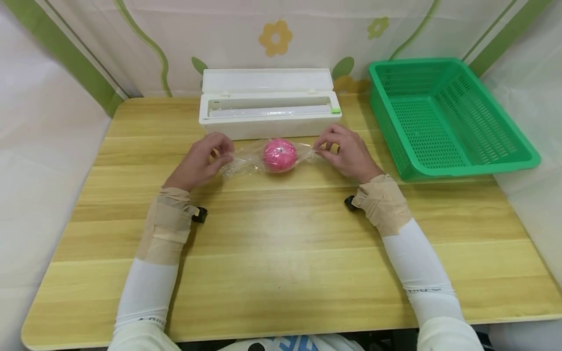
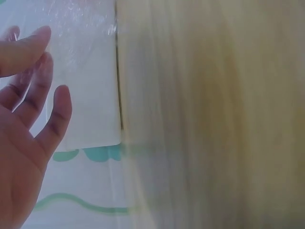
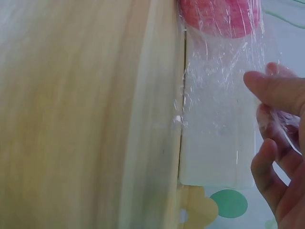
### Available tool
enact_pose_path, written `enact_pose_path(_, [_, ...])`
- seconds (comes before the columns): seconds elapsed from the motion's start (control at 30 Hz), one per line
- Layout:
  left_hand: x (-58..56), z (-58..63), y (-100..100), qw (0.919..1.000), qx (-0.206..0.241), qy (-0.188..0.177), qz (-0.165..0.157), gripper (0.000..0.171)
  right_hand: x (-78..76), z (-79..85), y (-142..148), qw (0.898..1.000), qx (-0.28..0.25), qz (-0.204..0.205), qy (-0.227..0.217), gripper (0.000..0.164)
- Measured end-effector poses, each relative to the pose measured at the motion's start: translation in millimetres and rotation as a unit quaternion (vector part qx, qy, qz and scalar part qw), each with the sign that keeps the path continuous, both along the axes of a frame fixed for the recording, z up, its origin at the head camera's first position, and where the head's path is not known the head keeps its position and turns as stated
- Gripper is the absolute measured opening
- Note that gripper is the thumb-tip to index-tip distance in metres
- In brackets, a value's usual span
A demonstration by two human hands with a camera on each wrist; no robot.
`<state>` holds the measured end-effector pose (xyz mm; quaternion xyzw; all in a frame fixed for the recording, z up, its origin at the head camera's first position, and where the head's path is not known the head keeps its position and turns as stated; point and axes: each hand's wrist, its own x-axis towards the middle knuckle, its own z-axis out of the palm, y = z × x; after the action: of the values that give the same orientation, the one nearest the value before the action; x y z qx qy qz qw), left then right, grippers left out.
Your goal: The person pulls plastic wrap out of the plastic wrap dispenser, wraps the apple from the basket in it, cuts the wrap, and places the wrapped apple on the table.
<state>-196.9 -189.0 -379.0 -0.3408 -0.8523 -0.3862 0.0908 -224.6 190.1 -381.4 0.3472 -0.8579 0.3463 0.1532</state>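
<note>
Glossy, crinkled clear plastic film (image 1: 249, 164) covers smooth pink ball (image 1: 280, 156).
Box (image 1: 272, 128): smooth white plastic, semi-matt. Basket (image 1: 474, 171): perforated green plastic, slight sheen. Table (image 1: 281, 258): smooth wood grain, soft shine. Sleeves (image 1: 151, 285): matt white cloth. Wrist tape (image 1: 383, 202): papery, wrinkled, matt.

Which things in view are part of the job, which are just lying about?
In the job:
clear film, pinched at both ends
pink round item, in the film
open white box, likely film source

Lying about:
green basket, untouched, possibly for later
floral backdrop, scenery
</note>
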Motion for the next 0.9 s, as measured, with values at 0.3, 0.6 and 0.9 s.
enact_pose_path(0.3, [0.7, 4.0, 2.1, 0.9997, -0.015, -0.011, -0.017, 0.021, -1.6, 2.8, 3.9, 1.0, -0.004, -0.018, -0.012, 0.019])
enact_pose_path(0.6, [3.3, 5.2, 3.2, 0.9994, -0.002, -0.031, 0.019, 0.022, -3.2, 2.3, 6.4, 0.999, -0.029, 0.01, -0.017, 0.011])
enact_pose_path(0.9, [2.5, 4.2, 2.3, 0.9997, -0.023, 0.006, 0.003, 0.02, -4.4, 1.3, 7.5, 1.0, -0.021, 0.019, -0.012, 0.016])
